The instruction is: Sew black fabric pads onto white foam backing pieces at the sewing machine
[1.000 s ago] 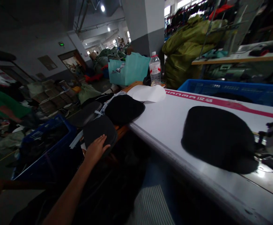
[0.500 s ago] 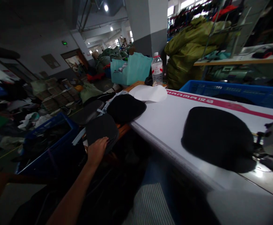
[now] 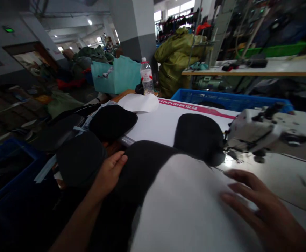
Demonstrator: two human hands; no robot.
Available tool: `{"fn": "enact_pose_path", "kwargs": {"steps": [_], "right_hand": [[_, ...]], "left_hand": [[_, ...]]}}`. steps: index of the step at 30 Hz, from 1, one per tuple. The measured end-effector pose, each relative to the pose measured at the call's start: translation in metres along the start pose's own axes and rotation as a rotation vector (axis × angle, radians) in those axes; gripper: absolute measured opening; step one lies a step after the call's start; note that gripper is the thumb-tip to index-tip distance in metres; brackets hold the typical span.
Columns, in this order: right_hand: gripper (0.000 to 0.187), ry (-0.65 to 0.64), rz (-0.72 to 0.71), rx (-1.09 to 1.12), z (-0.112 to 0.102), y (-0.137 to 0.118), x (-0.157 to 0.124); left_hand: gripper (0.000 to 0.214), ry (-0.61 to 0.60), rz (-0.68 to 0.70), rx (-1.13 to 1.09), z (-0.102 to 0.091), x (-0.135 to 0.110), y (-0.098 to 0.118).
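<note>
Left hand (image 3: pixel 108 175): grip open, pressing flat on the black side.
Right hand (image 3: pixel 260 206): open too, fingers spread by the white edge.
Padded fabric panel (image 3: pixel 179 206): looks soft, light, floppy; take it by the edges.

a black panel (image 3: pixel 144 171) half covered by a white sheet (image 3: pixel 184 206) lies on the table (image 3: pixel 153 129).

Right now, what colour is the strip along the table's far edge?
The strip is pink with white lettering; head view.
</note>
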State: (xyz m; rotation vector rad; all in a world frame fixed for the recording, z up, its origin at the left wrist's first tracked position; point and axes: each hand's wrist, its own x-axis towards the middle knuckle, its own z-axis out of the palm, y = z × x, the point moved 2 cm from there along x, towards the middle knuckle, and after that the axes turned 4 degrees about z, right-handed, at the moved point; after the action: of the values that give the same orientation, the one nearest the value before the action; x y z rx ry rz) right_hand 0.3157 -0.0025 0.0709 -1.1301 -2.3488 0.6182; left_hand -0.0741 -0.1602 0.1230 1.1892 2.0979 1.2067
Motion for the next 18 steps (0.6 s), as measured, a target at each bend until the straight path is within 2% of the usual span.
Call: {"fn": "enact_pose_path", "kwargs": {"steps": [1, 3, 6, 8, 12, 15, 18], "right_hand": [[0.037, -0.068, -0.01, 0.015, 0.006, -0.002, 0.007], [0.036, -0.136, 0.015, 0.062, 0.016, -0.003, 0.024], [0.034, -0.205, 0.115, 0.1, 0.025, 0.002, 0.039], [0.032, -0.205, 0.191, 0.098, 0.027, 0.008, 0.04], [0.032, -0.117, 0.274, 0.073, 0.03, 0.016, 0.035], [0.032, -0.1, 0.269, 0.083, 0.033, 0.017, 0.035], [0.033, -0.057, 0.341, 0.137, 0.028, 0.02, 0.033]], "left_hand": [[0.053, -0.115, -0.041, -0.15, 0.024, 0.01, -0.007], [0.055, -0.272, -0.1, -0.366, 0.066, 0.022, -0.017], [0.052, -0.36, -0.111, -0.462, 0.106, 0.03, -0.027], [0.053, -0.38, -0.102, -0.456, 0.12, 0.032, -0.031], [0.067, -0.443, -0.063, -0.436, 0.133, 0.035, -0.035], [0.061, -0.483, 0.03, -0.346, 0.142, 0.038, -0.036], [0.056, -0.478, 0.011, -0.306, 0.147, 0.04, -0.039]]}}
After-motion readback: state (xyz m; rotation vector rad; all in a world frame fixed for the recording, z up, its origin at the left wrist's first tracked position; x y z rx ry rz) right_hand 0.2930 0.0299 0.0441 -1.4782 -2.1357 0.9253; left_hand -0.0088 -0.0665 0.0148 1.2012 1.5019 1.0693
